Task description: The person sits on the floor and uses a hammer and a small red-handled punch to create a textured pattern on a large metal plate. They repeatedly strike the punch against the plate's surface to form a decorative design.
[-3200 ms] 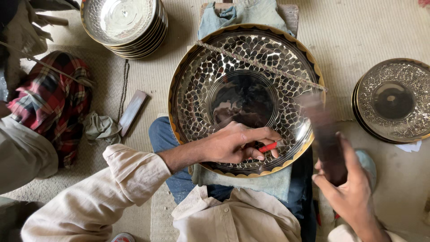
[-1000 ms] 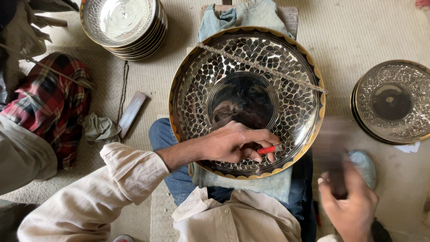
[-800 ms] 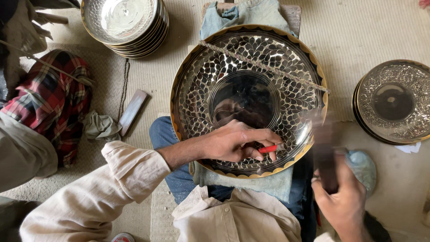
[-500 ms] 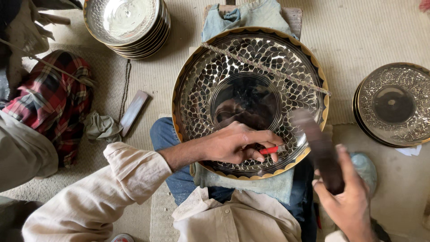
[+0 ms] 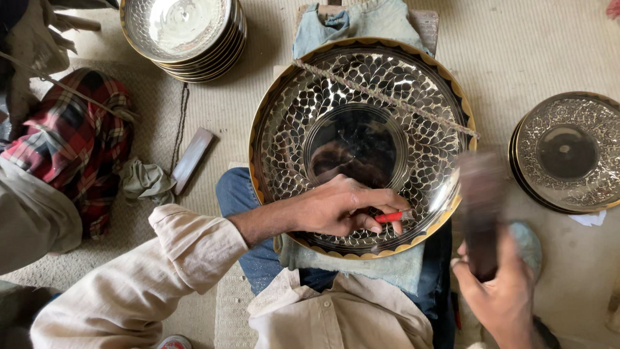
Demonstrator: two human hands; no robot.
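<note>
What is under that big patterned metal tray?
Under the engraved tray a pale blue cloth shows at the far edge and near edge, over a jeans-clad lap. Whatever else supports it is hidden.

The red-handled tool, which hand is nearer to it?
Left. The left hand grips the red-handled tool against the big engraved tray; the right hand is off the tray's edge, holding a dark mallet.

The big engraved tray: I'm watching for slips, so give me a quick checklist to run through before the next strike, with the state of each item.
1. Large engraved tray resting on the cloth-covered lap: ok.
2. Left hand braced on the tray's near rim: ok.
3. Red-handled punch pinched in the left fingers: ok; its tip is hidden, cannot tell.
4. Right hand gripping the dark mallet: ok; the head is blurred, cannot tell its aim.
5. Cord lying across the tray, away from the punch: ok.
</note>
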